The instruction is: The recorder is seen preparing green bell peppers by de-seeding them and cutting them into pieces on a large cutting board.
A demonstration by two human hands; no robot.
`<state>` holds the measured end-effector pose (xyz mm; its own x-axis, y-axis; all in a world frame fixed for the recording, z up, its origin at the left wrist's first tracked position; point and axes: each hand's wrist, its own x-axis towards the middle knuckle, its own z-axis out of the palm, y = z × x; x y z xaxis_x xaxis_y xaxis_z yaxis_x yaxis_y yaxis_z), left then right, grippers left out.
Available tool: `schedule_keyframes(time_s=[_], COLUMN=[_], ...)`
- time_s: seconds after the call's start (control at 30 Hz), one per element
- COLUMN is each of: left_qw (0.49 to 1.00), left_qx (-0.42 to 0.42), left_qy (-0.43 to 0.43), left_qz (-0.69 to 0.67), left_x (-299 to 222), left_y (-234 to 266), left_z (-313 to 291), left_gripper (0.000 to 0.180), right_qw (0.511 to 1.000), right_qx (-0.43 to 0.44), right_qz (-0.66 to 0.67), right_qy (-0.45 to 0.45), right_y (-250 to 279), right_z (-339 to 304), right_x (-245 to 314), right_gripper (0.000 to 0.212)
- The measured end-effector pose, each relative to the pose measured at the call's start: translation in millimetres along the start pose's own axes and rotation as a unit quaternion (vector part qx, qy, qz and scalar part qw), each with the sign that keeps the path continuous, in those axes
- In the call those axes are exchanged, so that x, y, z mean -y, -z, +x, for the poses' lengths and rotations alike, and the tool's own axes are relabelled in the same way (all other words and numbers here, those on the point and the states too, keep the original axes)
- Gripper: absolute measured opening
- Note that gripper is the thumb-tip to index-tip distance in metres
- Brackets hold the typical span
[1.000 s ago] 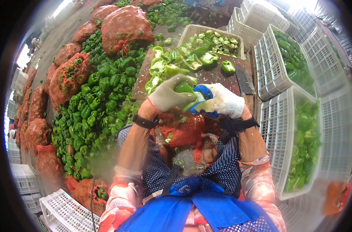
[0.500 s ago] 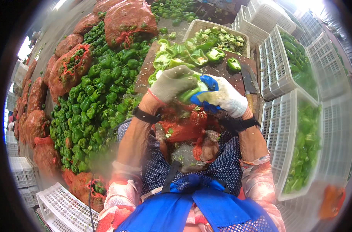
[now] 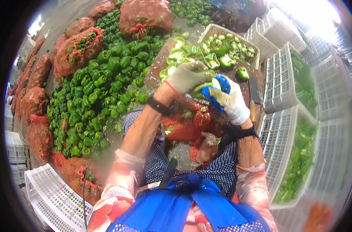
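Note:
My left hand point(image 3: 187, 77), in a grey glove, grips a green pepper point(image 3: 202, 87) over a dark wooden board point(image 3: 157, 68). My right hand point(image 3: 232, 102), in a white glove, holds a blue-handled tool point(image 3: 218, 88) pressed against that pepper. Cut green pepper pieces point(image 3: 183, 54) lie on the board just beyond my hands. A red mesh sack point(image 3: 183, 125) rests on my lap below the hands.
A large heap of whole green peppers point(image 3: 94, 96) lies to my left, ringed by filled red mesh sacks point(image 3: 79, 50). A tray of cut peppers point(image 3: 228, 48) sits ahead. White plastic crates point(image 3: 299, 154) with peppers stand on my right. A cleaver point(image 3: 254, 96) lies on the board.
Both hands stayed together on the pepper and shifted slightly up in view. The pepper turned a little between the gloves.

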<state>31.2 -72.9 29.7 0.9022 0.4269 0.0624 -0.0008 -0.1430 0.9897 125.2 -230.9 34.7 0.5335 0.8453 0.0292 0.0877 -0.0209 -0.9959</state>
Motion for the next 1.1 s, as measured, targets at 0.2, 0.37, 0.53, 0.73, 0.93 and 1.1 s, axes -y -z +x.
schedule_keyframes(time_s=[0.2,0.37,0.53,0.73,0.93,1.1], left_qw=[0.998,0.999,0.998,0.997,0.999,0.993], left_qx=[0.009,0.02,0.021,-0.006,-0.016,-0.027], left_qy=[0.047,0.039,0.042,0.042,0.027,0.046], left_qz=[0.052,-0.013,-0.036,0.061,0.035,0.109], left_x=[-2,-8,-5,0,0,-5], left_y=[5,-1,-3,-1,-3,-6], left_z=[-1,-7,-8,-3,0,0], left_gripper=[0.033,0.02,0.02,0.029,0.022,0.023], right_qw=[0.972,0.999,0.999,0.959,0.99,0.993], right_qx=[-0.008,0.046,0.042,0.058,0.129,0.082], right_qz=[-0.218,-0.002,0.023,-0.276,-0.058,-0.084], right_qy=[0.09,0.0,-0.003,0.009,-0.019,0.003], right_y=[4,14,17,5,9,9], right_z=[3,2,1,-3,1,4], right_x=[-3,-7,-6,2,-4,-26], right_gripper=[0.041,0.031,0.035,0.082,0.065,0.052])
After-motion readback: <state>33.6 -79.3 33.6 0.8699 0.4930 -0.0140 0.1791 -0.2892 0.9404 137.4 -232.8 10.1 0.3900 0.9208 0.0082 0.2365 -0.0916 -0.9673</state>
